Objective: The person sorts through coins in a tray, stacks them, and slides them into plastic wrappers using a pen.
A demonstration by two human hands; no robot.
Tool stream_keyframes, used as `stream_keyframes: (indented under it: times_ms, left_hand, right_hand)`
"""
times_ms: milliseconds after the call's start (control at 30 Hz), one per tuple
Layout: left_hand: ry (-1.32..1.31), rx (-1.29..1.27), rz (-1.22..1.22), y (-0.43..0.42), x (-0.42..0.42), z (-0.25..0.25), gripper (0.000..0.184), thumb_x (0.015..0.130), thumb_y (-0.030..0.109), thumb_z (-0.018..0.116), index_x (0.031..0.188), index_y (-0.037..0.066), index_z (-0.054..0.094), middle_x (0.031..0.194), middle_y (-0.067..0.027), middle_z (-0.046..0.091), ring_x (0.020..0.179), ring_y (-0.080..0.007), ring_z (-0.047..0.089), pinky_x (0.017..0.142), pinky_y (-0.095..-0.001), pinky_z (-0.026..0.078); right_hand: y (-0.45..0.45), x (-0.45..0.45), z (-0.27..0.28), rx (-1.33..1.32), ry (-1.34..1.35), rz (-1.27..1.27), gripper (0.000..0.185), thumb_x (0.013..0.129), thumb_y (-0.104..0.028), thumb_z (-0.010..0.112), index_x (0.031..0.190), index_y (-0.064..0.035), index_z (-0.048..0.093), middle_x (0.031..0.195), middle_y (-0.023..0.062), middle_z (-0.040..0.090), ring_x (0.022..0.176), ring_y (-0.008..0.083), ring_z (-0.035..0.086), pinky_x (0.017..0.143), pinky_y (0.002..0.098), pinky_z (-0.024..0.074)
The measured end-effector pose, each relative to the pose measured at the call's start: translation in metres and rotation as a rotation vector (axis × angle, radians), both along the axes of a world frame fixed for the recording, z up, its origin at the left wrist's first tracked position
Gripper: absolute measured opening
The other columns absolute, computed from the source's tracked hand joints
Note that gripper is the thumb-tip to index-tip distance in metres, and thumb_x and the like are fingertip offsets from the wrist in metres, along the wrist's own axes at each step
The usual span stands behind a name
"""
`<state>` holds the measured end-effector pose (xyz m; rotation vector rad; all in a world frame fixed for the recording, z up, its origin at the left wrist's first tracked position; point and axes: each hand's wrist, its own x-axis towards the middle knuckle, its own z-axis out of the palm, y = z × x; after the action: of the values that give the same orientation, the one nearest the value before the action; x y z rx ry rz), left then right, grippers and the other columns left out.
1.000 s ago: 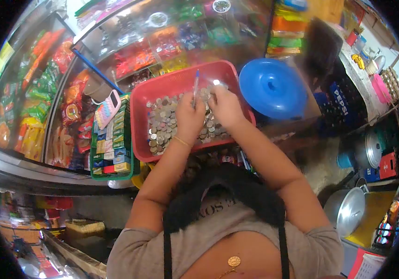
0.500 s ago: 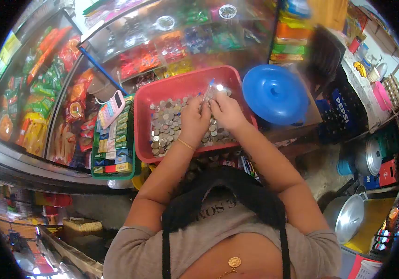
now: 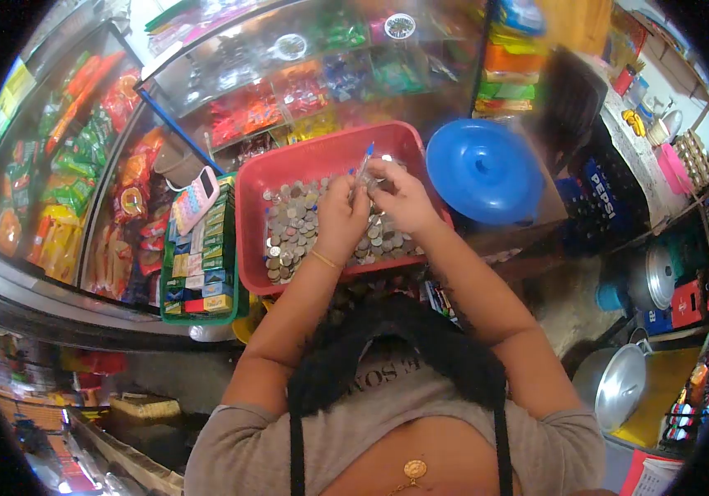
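Observation:
Both of my hands are over a red plastic basin (image 3: 330, 142) with a wide spread of coins (image 3: 297, 221) in it. My left hand (image 3: 340, 217) is closed around a slim, clear pen (image 3: 368, 157), whose blue tip points up and away from me. Close beside it, my right hand (image 3: 404, 198) has its fingers bent inward, near the pen and the left fingertips. What lies between the right fingers is hidden.
A green basket (image 3: 239, 307) of small boxes stands left of the basin, with a pastel calculator (image 3: 195, 201) on top. To the right sits a round blue plastic lid (image 3: 487, 178). Behind are glass display cases with colourful packets (image 3: 243, 116). A metal pot (image 3: 619, 384) is at lower right.
My right fingers have lifted and spread slightly away from the left hand. The pen stands out more clearly, its blue tip shifted a little left.

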<state>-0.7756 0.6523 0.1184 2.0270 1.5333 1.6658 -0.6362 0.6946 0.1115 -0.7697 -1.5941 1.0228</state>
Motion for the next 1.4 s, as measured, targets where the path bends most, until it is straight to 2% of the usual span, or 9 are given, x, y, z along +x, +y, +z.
stream_keyframes:
  times_ms: [67,200,300,500,700,867,1000,1200,1400]
  left_hand:
    - [-0.065,-0.055,-0.04,-0.002,-0.001,-0.005,0.009,0.086,0.008,0.062,0.094,0.002,0.06,0.083,-0.0194,0.062,0.075,-0.0361,0.063,0.065,-0.043,0.049]
    - [0.019,0.039,0.011,-0.008,0.001,0.007,0.009,0.087,0.008,0.061,0.093,0.002,0.06,0.086,-0.0206,0.062,0.075,-0.0353,0.063,0.066,-0.0426,0.049]
    - [-0.015,-0.022,0.013,-0.005,0.0,0.009,0.011,0.088,0.01,0.064,0.096,0.002,0.061,0.086,-0.0143,0.063,0.073,-0.0261,0.063,0.066,-0.0376,0.049]
    - [-0.456,-0.466,-0.144,-0.011,0.0,0.019,0.014,0.089,0.014,0.069,0.094,0.002,0.065,0.085,0.0002,0.061,0.072,-0.0063,0.054,0.061,-0.0241,0.046]
    - [-0.213,-0.471,-0.101,-0.01,0.0,0.029,0.009,0.09,0.01,0.064,0.091,0.002,0.068,0.077,0.0007,0.062,0.063,-0.0064,0.053,0.058,-0.0232,0.044]
    - [-0.306,-0.387,-0.111,-0.003,-0.003,0.012,0.011,0.09,0.009,0.062,0.096,0.002,0.067,0.075,0.0011,0.061,0.062,-0.0062,0.054,0.056,-0.0234,0.043]
    - [-0.55,-0.42,-0.214,-0.005,0.0,0.017,0.013,0.089,0.01,0.064,0.1,0.002,0.067,0.075,0.0006,0.062,0.063,-0.0074,0.056,0.055,-0.0246,0.045]
    - [-0.211,-0.268,-0.142,-0.006,-0.002,0.013,0.011,0.09,0.009,0.062,0.097,0.002,0.067,0.079,-0.0062,0.065,0.067,-0.0125,0.06,0.061,-0.0281,0.048]
    - [-0.012,0.032,-0.014,0.001,0.003,0.003,0.011,0.083,0.007,0.064,0.076,0.004,0.056,0.061,-0.0128,0.054,0.053,-0.0267,0.055,0.05,-0.0364,0.042]
  right_hand:
    - [-0.007,0.012,0.021,-0.467,0.209,0.309,0.023,0.091,-0.003,0.059,0.114,-0.0033,0.062,0.098,0.0058,0.065,0.087,0.0187,0.062,0.074,0.0318,0.0521]
    - [0.006,0.021,0.007,-0.501,0.206,0.416,0.019,0.09,0.0,0.061,0.109,-0.0023,0.062,0.099,0.0058,0.063,0.087,0.0177,0.061,0.077,0.0319,0.0517]
    - [0.012,0.02,0.0,-0.406,0.251,0.394,0.017,0.088,0.003,0.063,0.104,-0.0032,0.062,0.1,0.006,0.063,0.09,0.0168,0.062,0.08,0.0323,0.0519]
    - [0.004,0.019,0.0,-0.321,0.271,0.292,0.023,0.079,0.011,0.068,0.096,-0.0045,0.063,0.101,0.0056,0.063,0.094,0.0168,0.062,0.083,0.0317,0.0523]
    - [0.014,0.019,-0.012,-0.204,0.115,0.248,0.026,0.076,0.013,0.069,0.094,-0.0045,0.063,0.103,0.0056,0.063,0.095,0.0151,0.062,0.082,0.0298,0.0526]
    - [0.007,0.017,0.002,-0.292,0.042,0.198,0.025,0.081,0.01,0.067,0.103,-0.0014,0.064,0.101,0.0072,0.064,0.093,0.0148,0.063,0.08,0.0293,0.0527]
    - [0.005,0.013,0.006,-0.441,0.287,0.233,0.02,0.087,0.004,0.063,0.107,0.0001,0.064,0.096,0.0065,0.065,0.084,0.0136,0.061,0.073,0.0276,0.0508]
    - [0.007,0.017,0.003,-0.553,0.306,0.296,0.014,0.095,-0.004,0.057,0.107,-0.0004,0.063,0.092,0.0056,0.064,0.072,0.0119,0.055,0.063,0.0243,0.0448]
    - [0.001,0.021,0.018,-0.693,0.154,0.408,0.013,0.095,-0.016,0.061,0.101,-0.0051,0.063,0.08,-0.0003,0.059,0.065,0.0085,0.052,0.057,0.0234,0.0409]
